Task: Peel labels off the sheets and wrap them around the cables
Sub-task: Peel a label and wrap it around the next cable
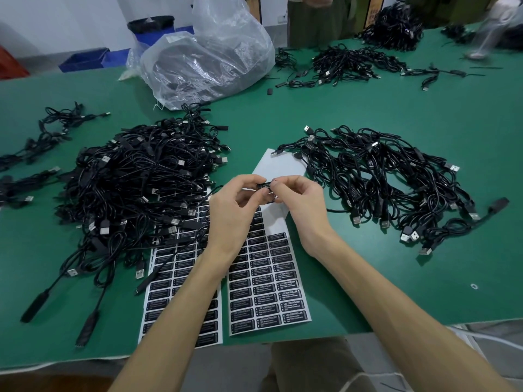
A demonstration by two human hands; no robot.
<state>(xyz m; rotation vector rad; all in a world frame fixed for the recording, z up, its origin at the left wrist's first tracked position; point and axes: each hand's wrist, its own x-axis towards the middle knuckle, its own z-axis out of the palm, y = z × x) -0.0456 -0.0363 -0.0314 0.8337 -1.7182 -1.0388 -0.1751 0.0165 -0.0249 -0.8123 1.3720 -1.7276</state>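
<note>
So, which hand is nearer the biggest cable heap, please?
Left. The left hand sits just right of the heap; the right hand lies farther right, beyond it.

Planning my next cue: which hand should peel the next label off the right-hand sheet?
Right, probably. The right hand pinches the small black cable controller over the white label sheet, near its topmost unpeeled black labels; the left hand grips the controller.

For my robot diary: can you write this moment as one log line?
left hand pinches cable piece | right hand pinches same piece | label sheets below | stage: likely wrapping label
</note>
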